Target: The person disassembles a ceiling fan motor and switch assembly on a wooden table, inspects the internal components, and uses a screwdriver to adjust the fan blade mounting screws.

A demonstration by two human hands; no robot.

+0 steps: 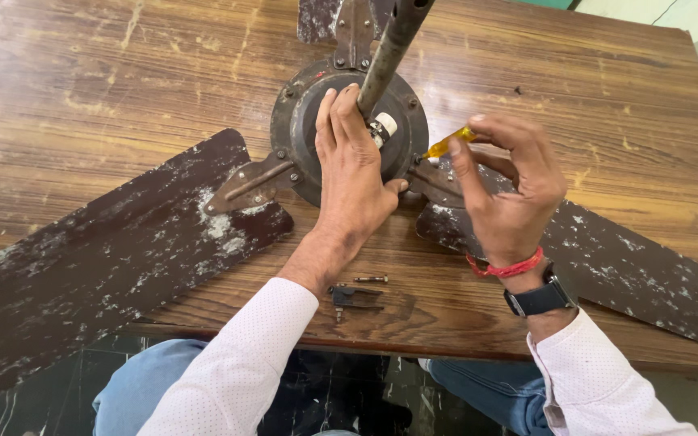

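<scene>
A dark, dirty ceiling fan lies on a wooden table. Its round motor housing sits in the middle with a grey down rod rising toward me. My left hand lies flat on the housing, fingers spread beside the rod's base. My right hand grips a yellow-handled screwdriver; its tip meets the housing's right edge at a blade bracket. One brown blade stretches to the lower left, another to the lower right, and a third points away.
A loose bolt and a small dark metal bracket lie on the table near its front edge, between my forearms. My knees in blue jeans are below the edge. The left blade overhangs the table's front edge.
</scene>
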